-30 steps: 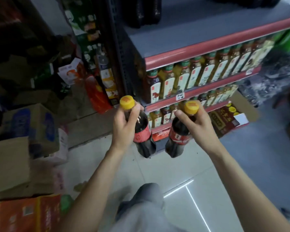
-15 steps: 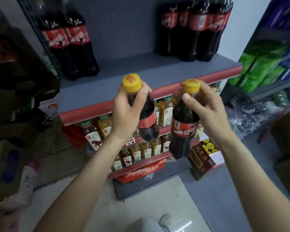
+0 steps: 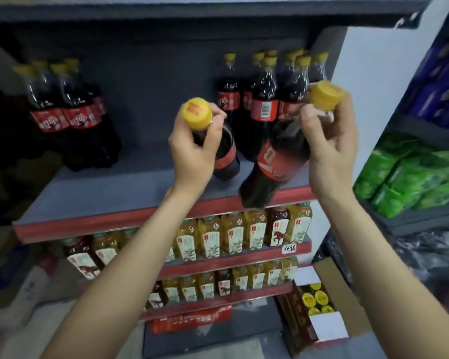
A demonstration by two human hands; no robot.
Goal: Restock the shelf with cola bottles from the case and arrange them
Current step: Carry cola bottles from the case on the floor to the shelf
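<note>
My left hand (image 3: 192,156) grips the neck of a cola bottle (image 3: 227,159) with a yellow cap and red label, held over the grey shelf board (image 3: 101,193). My right hand (image 3: 332,151) pinches the neck of a second cola bottle (image 3: 275,167), which tilts with its base hanging past the shelf's red front edge (image 3: 88,224). Behind them, several cola bottles (image 3: 265,99) stand at the shelf's right rear, and another group (image 3: 68,115) stands at the left. The open case (image 3: 314,307) with yellow caps sits on the floor at lower right.
Rows of yellow tea bottles (image 3: 233,234) fill the two lower shelves. Green packets (image 3: 410,177) and blue packs (image 3: 443,81) line a rack on the right. Bags and cartons lie on the floor at left. Bare shelf board lies between the two cola groups.
Both hands have lifted their bottles from knee height up to the cola shelf. My view has risen with them, and the bottles now hang over the shelf's front.
</note>
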